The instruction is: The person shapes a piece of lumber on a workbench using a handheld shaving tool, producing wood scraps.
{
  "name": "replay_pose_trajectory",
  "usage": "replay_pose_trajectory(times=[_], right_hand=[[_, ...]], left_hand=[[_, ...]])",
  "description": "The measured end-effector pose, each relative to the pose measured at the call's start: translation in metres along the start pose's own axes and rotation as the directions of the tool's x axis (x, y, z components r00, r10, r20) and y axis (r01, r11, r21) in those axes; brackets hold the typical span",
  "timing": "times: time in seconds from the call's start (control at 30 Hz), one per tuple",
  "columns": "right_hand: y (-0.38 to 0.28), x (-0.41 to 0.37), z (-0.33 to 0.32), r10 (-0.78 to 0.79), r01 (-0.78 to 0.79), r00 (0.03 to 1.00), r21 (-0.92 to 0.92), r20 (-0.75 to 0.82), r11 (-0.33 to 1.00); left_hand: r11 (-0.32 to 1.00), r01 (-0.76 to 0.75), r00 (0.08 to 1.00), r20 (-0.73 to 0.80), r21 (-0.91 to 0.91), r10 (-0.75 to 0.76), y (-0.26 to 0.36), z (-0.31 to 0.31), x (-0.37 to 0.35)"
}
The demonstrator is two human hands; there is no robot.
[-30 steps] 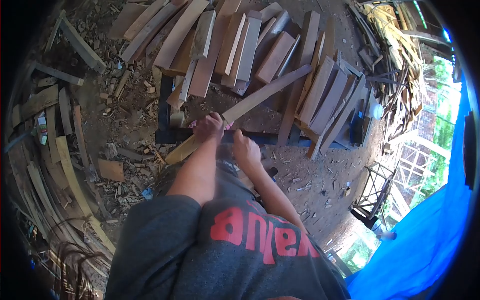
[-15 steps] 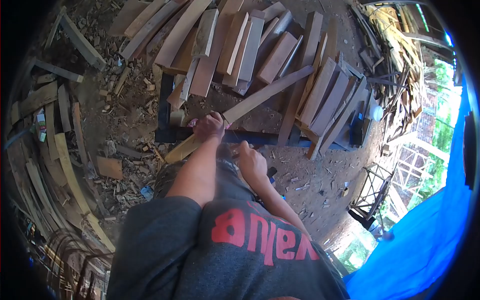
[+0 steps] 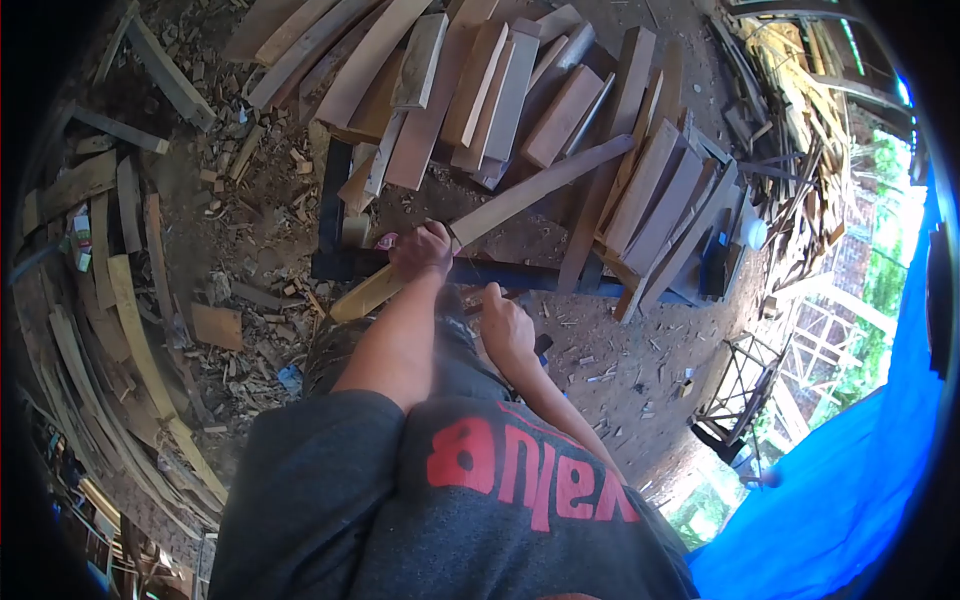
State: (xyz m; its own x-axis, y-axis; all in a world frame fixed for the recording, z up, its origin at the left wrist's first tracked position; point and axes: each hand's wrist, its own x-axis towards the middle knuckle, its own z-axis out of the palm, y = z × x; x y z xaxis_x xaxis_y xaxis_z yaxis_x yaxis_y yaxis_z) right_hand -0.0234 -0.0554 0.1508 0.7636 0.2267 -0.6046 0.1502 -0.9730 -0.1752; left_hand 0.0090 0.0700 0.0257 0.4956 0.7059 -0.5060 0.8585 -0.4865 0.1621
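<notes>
A long, narrow wooden plank [image 3: 540,188] lies slantwise across the dark frame [image 3: 500,273], its near end [image 3: 362,297] close to my legs. My left hand [image 3: 422,251] is closed over this plank near its lower part. A small pink thing [image 3: 386,241] shows beside that hand, and a dark edge crosses the plank at its other side; I cannot make out either one. My right hand [image 3: 508,327] is closed in a pinch, apart from the plank, just in front of my body. What its fingers hold, if anything, is hidden.
Several cut boards [image 3: 470,90] lie over the frame ahead, with more boards [image 3: 665,200] at its right. Long offcuts [image 3: 140,350] are heaped at left, and wood scraps cover the ground [image 3: 270,220]. A blue tarp [image 3: 840,480] hangs at right.
The view has shifted slightly. Both hands stay in nearly the same place, the left on the plank and the right closed in front of me.
</notes>
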Motion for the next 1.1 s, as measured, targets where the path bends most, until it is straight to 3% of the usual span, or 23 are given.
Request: replay_pose_trajectory(times=[0.07, 0.23, 0.43, 0.63, 0.87, 1.03, 1.1], right_hand=[[-0.003, 0.019, 0.013, 0.038, -0.039, 0.999, 0.042, 0.019, 0.998], [-0.011, 0.058, 0.020, -0.107, 0.110, 0.992, 0.044, -0.062, 0.993], [0.000, -0.007, -0.007, 0.016, -0.016, 1.000, -0.023, 0.011, 1.000], [-0.011, 0.058, 0.022, -0.104, 0.107, 0.991, 0.030, -0.086, 0.994], [0.000, -0.005, -0.003, 0.033, -0.033, 0.999, 0.036, -0.006, 0.999], [-0.008, 0.053, 0.029, -0.046, 0.051, 0.995, 0.053, -0.085, 0.997], [0.001, 0.039, 0.022, -0.081, 0.086, 0.993, 0.057, -0.087, 0.995]], left_hand=[[1.000, 0.001, 1.000, 0.021, -0.007, -0.001, 0.001, -0.003, 0.002], [1.000, -0.024, 0.999, 0.033, 0.001, 0.024, -0.003, 0.002, 0.001], [1.000, 0.004, 1.000, 0.006, -0.024, -0.004, -0.001, 0.002, 0.001], [1.000, -0.023, 1.000, 0.000, -0.001, 0.023, -0.005, 0.002, 0.002], [1.000, 0.000, 1.000, 0.005, -0.027, 0.001, -0.001, -0.001, -0.001], [1.000, -0.012, 1.000, -0.007, -0.015, 0.012, -0.004, 0.008, 0.005], [1.000, -0.008, 1.000, -0.027, -0.012, 0.008, -0.002, 0.008, 0.003]])
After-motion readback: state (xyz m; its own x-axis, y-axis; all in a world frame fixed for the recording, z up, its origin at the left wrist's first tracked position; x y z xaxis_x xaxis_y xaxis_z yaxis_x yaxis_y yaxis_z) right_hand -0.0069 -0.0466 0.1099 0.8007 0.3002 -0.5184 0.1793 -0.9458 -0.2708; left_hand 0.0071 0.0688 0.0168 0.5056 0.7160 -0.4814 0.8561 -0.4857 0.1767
